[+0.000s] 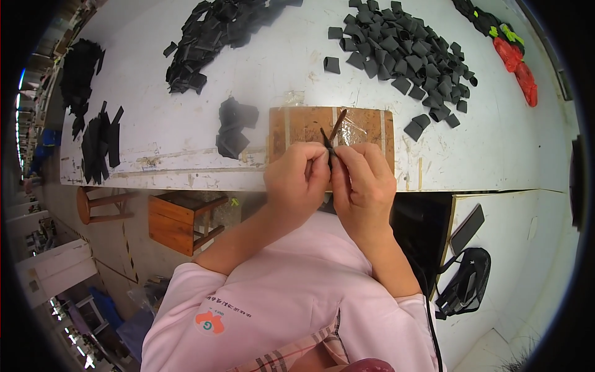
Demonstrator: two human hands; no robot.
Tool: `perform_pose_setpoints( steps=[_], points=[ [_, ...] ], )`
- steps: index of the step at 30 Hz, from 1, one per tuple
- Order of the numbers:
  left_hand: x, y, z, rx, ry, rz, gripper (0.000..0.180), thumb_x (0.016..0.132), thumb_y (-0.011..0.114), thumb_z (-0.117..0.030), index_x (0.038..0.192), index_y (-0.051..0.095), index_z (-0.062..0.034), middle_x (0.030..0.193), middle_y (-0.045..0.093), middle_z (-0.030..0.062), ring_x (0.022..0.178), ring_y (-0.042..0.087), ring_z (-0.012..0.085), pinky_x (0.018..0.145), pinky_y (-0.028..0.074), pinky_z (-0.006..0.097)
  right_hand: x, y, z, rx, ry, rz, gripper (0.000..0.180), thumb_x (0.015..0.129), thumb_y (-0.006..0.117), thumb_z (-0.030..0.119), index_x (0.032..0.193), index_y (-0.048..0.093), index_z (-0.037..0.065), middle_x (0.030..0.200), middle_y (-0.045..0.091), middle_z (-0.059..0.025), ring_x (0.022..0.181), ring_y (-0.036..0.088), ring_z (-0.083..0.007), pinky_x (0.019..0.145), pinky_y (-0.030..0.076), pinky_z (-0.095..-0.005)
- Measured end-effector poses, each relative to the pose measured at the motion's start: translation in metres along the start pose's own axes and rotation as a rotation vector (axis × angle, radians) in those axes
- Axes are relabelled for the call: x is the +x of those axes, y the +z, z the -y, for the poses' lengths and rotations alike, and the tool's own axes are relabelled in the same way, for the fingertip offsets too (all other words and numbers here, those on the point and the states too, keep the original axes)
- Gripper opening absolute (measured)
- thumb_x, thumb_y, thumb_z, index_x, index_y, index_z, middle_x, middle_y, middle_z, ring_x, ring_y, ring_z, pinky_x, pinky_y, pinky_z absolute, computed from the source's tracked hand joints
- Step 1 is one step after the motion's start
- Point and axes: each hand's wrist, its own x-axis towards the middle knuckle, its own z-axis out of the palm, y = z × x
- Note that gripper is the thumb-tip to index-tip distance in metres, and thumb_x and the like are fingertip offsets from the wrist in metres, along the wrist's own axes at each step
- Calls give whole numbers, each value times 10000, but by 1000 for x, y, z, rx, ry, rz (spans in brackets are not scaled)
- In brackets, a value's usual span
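Pinches a thin dark strip [329, 149] between both hands just above the near edge of a white table [186, 139], over a brown board [297, 127] patched with clear tape. Closes the left hand [296, 180] into a loose fist, thumb and forefinger tight on the strip's lower end. Presses the right hand [362, 183] against it, fingertips narrow and gripping the same strip from the other side. Leaves the upper end poking free, with a brownish tip angled up and to the right. Looks like the middle of a fine finger job on one small piece, judging by the grip; calls for a steady pinch from both sides and small, careful fingertip work. Shows no box, tray or bin on the table: keeps everything loose in heaps instead. Includes a wide scatter of dark grey folded pieces [403, 49] at the far right, a black pile [211, 31] at the far left, a small black stack [234, 127] just beside the board, and red and green scraps [517, 62] near the far corner. Takes in a wooden stool [180, 220] below the table edge and a black bag [465, 282] lying on a lower surface to the right, contents hidden.
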Motion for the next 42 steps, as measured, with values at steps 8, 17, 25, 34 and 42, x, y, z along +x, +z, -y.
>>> perform_pose_setpoints(
  steps=[8, 17, 25, 34, 42],
  points=[
    [22, -15, -5, -1309, -978, 124, 97, 775, 508, 11, 867, 486, -8, 701, 520, 40, 371, 327, 16, 317, 231, 162, -4, 8, -20, 408, 414, 6, 76, 701, 616, 23, 765, 586, -5, 656, 521, -29, 487, 431, -72, 423, 337, -210],
    [15, -4, -12, -135, -174, -16, 84, 741, 507, 59, 810, 518, 13, 578, 491, -13, 441, 372, -11, 381, 280, 147, 4, -4, -27, 1602, 987, 294, 131, 821, 544, 143, 788, 560, 17, 650, 510, 16, 482, 345, -26, 427, 272, -152],
    [57, -25, -9, -2090, -932, 470, 189, 869, 314, -37, 966, 460, 34, 878, 535, 204, 289, 311, 27, 260, 213, 166, 61, -25, -5, 994, 560, 368, 206, 820, 533, 231, 705, 499, 64, 605, 425, 53, 494, 331, -21, 414, 256, -159],
    [43, -14, 31, -1775, -1072, 348, 129, 874, 405, -79, 953, 488, -18, 754, 556, 79, 324, 256, 4, 294, 211, 145, 52, -5, -38, 1079, 637, 444, 239, 841, 528, 249, 699, 534, 57, 579, 430, 47, 503, 324, -22, 446, 248, -165],
    [49, -7, 11, -944, -588, 210, 144, 844, 425, -61, 974, 474, -20, 754, 539, 59, 360, 297, 29, 350, 237, 151, 55, -4, -37, 824, 510, 394, 241, 834, 543, 218, 687, 526, 28, 554, 420, 53, 506, 331, -31, 443, 268, -190]
  ],
)
